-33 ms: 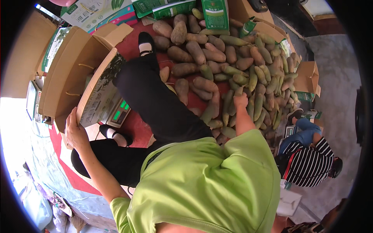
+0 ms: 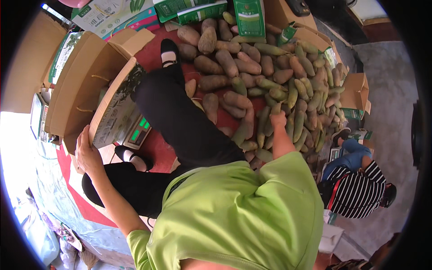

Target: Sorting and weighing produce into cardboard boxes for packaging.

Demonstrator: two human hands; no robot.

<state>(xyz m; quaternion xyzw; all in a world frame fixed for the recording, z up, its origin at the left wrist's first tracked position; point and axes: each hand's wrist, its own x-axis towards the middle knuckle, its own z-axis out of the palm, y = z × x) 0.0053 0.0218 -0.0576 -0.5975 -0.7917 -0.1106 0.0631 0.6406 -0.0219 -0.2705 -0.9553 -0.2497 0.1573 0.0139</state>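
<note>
My left hand (image 2: pixel 88 152) grips the lower corner of a printed flap (image 2: pixel 112 110) on an open cardboard box (image 2: pixel 74 96). The box stands left of my legs, and its inside is mostly hidden. My right hand (image 2: pixel 278 119) reaches into a wide heap of green and reddish-brown radishes (image 2: pixel 237 67). Its fingers are closed around the end of a green radish (image 2: pixel 275 108), whose tip shows beyond them. A scale (image 2: pixel 137 132) with lit green digits lies partly under the flap, by my knee.
Green cartons (image 2: pixel 249 18) stand behind the heap, and another open cardboard box (image 2: pixel 355 92) lies to its right. A person in a striped top (image 2: pixel 360 191) crouches at the right. Red sheeting (image 2: pixel 164 157) covers the floor beneath my feet.
</note>
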